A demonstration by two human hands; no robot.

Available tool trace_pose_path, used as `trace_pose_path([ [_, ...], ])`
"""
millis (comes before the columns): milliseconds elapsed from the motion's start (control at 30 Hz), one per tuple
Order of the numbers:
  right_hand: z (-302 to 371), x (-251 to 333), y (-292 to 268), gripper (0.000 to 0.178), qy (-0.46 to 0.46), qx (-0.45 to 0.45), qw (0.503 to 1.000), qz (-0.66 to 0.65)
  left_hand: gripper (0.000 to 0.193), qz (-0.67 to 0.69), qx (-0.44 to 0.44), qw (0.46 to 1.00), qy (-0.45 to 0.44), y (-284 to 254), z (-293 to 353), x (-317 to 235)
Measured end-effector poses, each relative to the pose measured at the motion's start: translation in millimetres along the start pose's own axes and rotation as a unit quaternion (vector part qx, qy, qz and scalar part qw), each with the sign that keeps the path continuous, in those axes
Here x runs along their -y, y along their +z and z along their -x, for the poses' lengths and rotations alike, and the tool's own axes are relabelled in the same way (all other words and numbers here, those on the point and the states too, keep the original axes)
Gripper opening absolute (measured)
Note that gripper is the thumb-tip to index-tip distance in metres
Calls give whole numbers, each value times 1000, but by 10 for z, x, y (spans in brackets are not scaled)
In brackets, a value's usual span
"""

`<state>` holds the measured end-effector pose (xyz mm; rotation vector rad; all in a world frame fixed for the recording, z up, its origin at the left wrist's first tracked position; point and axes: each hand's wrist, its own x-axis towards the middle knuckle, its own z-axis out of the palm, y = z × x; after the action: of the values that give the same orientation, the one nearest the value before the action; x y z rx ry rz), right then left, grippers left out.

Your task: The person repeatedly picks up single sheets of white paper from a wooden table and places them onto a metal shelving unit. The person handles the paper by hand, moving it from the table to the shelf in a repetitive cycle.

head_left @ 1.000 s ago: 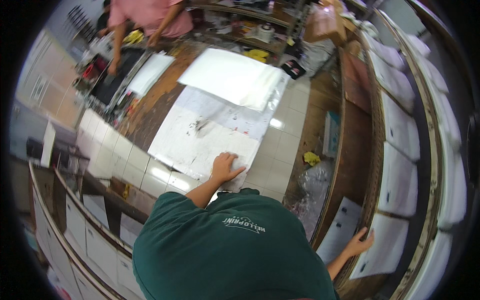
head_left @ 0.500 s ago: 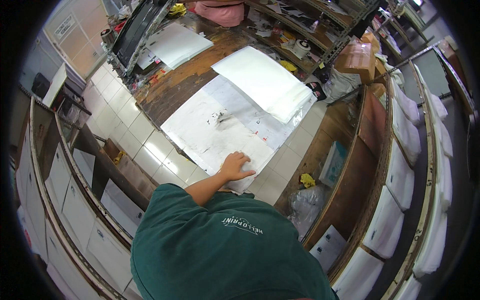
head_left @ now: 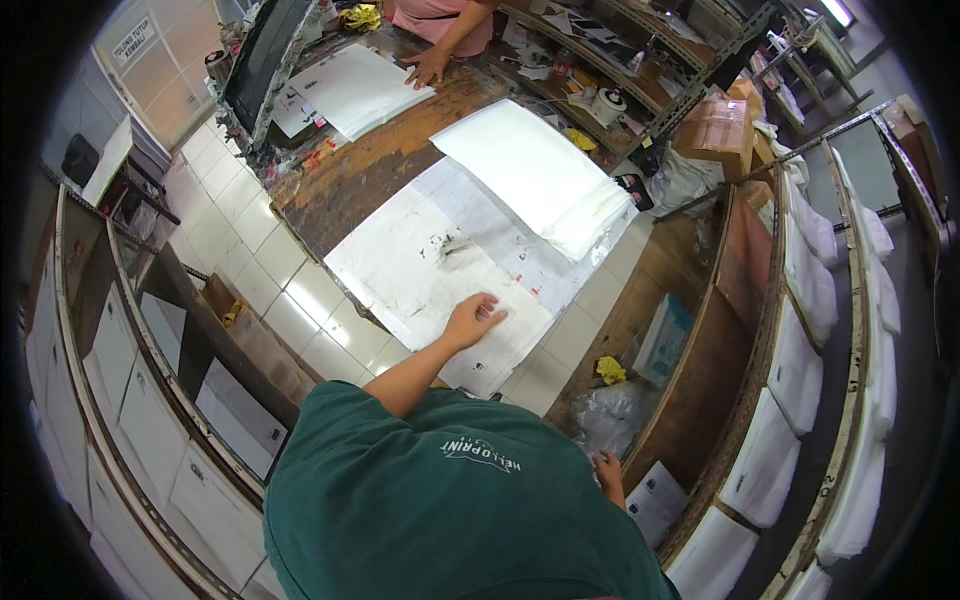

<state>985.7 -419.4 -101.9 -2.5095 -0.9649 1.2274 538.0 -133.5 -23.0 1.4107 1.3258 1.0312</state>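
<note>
My left hand (head_left: 473, 320) is over the near part of a smudged white sheet (head_left: 400, 255) that covers the table's near end. Its fingers are bent but apart from the thumb, and nothing shows in them. My right hand (head_left: 608, 470) shows small at the lower right, beside a clear plastic bag (head_left: 612, 412) and a printed white sheet (head_left: 655, 500). Its fingers are too little seen to tell whether they hold anything. A stack of blank white sheets (head_left: 530, 175) lies on the table's right side, beyond my left hand.
Across the table (head_left: 345, 195), a co-worker's hand (head_left: 430, 66) rests at the edge of another white paper stack (head_left: 360, 95). A dark-framed screen (head_left: 262, 70) stands tilted at the far left. Racks of white sheets (head_left: 765, 455) flank me on both sides. Cardboard boxes (head_left: 713, 135) sit at right.
My left hand has moved slightly, its fingers now more bent. My right hand has come into view at the lower right. The co-worker's hand has reached the far paper stack.
</note>
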Motion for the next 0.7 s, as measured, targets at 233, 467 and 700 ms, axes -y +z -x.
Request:
trace_pose_path([
  [233, 43, 297, 446, 47, -18, 20, 999, 21, 47, 343, -76, 925, -143, -534, -816, 366],
  [467, 299, -122, 526, 46, 36, -1, 999, -1, 95, 591, -148, 781, -138, -1383, -1586, 356],
  [700, 764, -165, 674, 45, 52, -43, 998, 16, 119, 687, -272, 670, -67, -2218, -2085, 272],
])
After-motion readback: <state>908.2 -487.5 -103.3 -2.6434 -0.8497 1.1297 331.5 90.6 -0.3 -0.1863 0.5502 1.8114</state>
